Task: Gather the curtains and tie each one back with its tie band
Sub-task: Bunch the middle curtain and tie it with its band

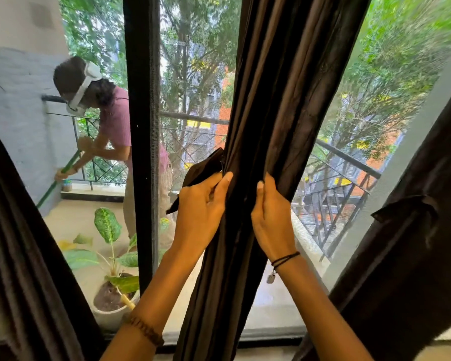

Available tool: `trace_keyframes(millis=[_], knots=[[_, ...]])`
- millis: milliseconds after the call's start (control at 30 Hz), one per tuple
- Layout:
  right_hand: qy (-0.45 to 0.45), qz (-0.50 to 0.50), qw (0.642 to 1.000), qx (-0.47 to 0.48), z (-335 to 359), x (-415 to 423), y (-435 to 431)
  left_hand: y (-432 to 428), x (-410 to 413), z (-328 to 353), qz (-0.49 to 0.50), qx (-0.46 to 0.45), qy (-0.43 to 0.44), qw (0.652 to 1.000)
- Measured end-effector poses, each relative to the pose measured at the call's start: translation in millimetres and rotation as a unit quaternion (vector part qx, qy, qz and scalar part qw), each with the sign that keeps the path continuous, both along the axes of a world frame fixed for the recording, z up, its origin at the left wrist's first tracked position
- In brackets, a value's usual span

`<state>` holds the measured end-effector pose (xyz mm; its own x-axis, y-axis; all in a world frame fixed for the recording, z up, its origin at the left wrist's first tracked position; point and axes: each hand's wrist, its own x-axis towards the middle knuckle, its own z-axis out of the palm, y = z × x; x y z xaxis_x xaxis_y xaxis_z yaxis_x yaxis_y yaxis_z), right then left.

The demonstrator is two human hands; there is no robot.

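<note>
Gathered centre curtain hangs before the window screen, between both hands. Left hand grips its left folds, thumb on front; dark tie band projects leftward from beneath that hand. Right hand pinches the right folds, fingers curled. Far-right curtain already wears a band.

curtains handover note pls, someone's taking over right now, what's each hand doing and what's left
Left hand: grips the middle curtain and holds its tie band, loose to the left.
Right hand: grips the same curtain's gathered folds.
Done: middle curtain gathered; right curtain looks tied with a fastened band.
To do: wrap and fasten the tie band round the middle curtain; left curtain shows no band in view.
</note>
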<state>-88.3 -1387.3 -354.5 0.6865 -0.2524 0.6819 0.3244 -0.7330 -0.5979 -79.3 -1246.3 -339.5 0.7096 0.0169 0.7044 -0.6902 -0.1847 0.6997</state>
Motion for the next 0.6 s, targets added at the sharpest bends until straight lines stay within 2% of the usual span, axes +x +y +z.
trace_keyframes(millis=[100,133,267,367,500,600], knots=[[-0.028,-0.089,0.985,0.147,-0.5,-4.9,-9.9,4.6,2.5,-1.3,0.017,-0.005,-0.001,1.0],[-0.039,-0.098,0.981,0.165,-3.2,-8.0,-7.6,7.6,3.6,-2.0,0.026,-0.006,-0.001,1.0],[-0.052,-0.041,0.998,0.013,-13.8,-23.5,11.8,11.2,5.7,-2.6,0.038,-0.004,-0.011,0.999],[-0.086,-0.072,0.992,0.057,-13.9,-18.9,8.6,8.2,3.7,-1.5,0.044,-0.004,-0.022,0.999],[-0.095,-0.066,0.991,-0.066,-18.4,-27.6,24.1,0.7,-5.8,-0.9,0.037,0.03,-0.025,0.999],[-0.075,-0.025,0.995,-0.052,-16.9,-25.6,26.4,-4.3,-9.6,1.5,0.037,0.042,-0.035,0.998]])
